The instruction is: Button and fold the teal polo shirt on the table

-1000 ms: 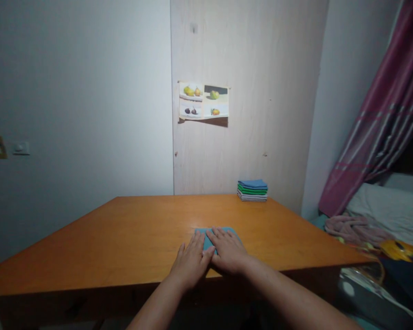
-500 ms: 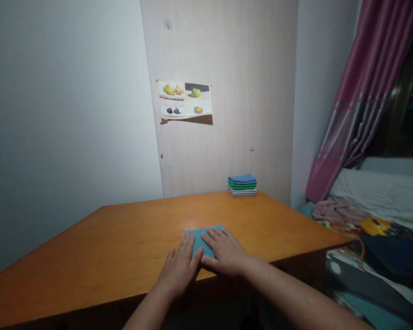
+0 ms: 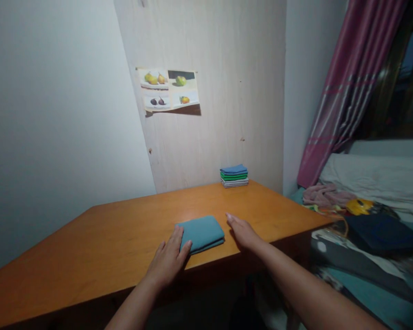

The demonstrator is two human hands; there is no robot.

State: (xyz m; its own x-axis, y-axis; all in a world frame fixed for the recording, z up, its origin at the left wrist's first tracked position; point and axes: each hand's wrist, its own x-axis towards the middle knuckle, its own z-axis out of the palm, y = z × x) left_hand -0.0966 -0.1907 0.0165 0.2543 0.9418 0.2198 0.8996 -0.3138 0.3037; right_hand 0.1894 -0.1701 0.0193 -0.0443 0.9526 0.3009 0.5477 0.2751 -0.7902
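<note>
A folded teal cloth [image 3: 202, 232] lies on the orange wooden table [image 3: 124, 238] near its front edge. My left hand [image 3: 168, 261] rests flat, fingers stretched out, with its fingertips on the cloth's left edge. Just right of the cloth, my right hand [image 3: 241, 230] lies flat and open on the bare table, apart from the cloth. Neither hand holds anything.
A stack of folded cloths [image 3: 234, 175], blue and green over checked, stands at the table's far right corner against the wall. A fruit picture [image 3: 168, 89] hangs above. To the right are a bed with clothes [image 3: 330, 197] and a striped curtain [image 3: 347, 87].
My right hand has slid off the teal cloth to the table on its right. My left hand has drawn back to the cloth's left edge. The view has swung to the right.
</note>
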